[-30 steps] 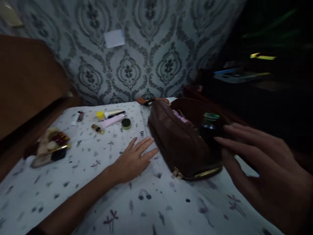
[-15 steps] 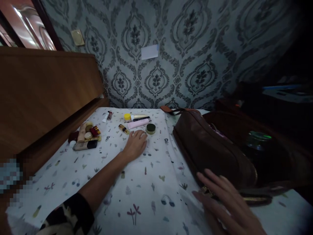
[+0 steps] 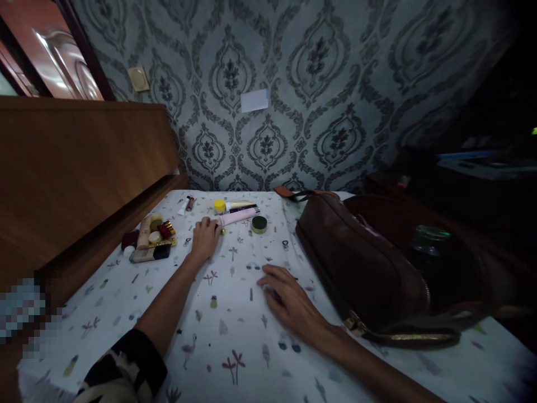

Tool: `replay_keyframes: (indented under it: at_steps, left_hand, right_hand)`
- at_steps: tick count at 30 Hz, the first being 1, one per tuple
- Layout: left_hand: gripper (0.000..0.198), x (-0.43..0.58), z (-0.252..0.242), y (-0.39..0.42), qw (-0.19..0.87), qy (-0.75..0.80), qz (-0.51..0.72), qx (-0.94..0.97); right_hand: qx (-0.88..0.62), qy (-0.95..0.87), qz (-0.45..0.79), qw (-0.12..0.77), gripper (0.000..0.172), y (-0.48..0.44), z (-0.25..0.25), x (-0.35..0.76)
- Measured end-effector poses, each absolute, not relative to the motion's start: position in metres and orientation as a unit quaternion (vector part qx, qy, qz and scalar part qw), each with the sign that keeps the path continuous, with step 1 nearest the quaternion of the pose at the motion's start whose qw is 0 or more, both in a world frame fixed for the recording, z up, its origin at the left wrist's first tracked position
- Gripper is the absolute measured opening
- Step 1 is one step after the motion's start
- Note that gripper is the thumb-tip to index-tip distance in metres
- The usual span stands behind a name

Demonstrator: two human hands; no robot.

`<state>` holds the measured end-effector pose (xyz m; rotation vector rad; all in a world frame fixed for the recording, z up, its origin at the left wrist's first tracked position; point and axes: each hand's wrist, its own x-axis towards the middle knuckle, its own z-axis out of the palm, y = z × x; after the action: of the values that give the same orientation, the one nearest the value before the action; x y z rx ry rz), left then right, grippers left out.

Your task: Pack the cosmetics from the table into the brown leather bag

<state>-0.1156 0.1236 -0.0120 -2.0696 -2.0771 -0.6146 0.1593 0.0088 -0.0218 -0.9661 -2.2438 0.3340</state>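
Two hands at work on a patterned sheet beside an open brown bag.

Head view: left hand reaches far forward, fingers curled down over a small gold tube that barely shows at its knuckles; whether it grips the tube cannot be told. Just beyond lie a pink tube, a yellow-capped tube and a round green pot. Right hand rests palm down on the sheet, fingers loosely spread, holding nothing, just left of the bag. A dark jar with a green lid stands inside the bag. A cluster of cosmetics sits near the wooden board at left, patterned wallpaper behind.
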Motion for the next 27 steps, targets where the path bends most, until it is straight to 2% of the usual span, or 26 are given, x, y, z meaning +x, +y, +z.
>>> replay_keyframes:
  at_steps: [15, 22, 27]
  left_hand:
    - [0.026, -0.078, 0.005, 0.098, 0.061, -0.595, -0.123, -0.792]
    - [0.041, -0.053, 0.004, 0.075, 0.043, -0.597, -0.103, -0.794]
    - [0.024, -0.046, 0.020, 0.057, 0.017, -0.555, -0.092, -0.827]
  right_hand:
    - [-0.371, -0.848, 0.170, 0.340, 0.026, 0.013, -0.024, 0.163]
    - [-0.365, -0.848, 0.172, 0.343, 0.026, 0.015, -0.023, 0.164]
    - [-0.371, -0.845, 0.175, 0.344, 0.027, 0.018, -0.024, 0.165]
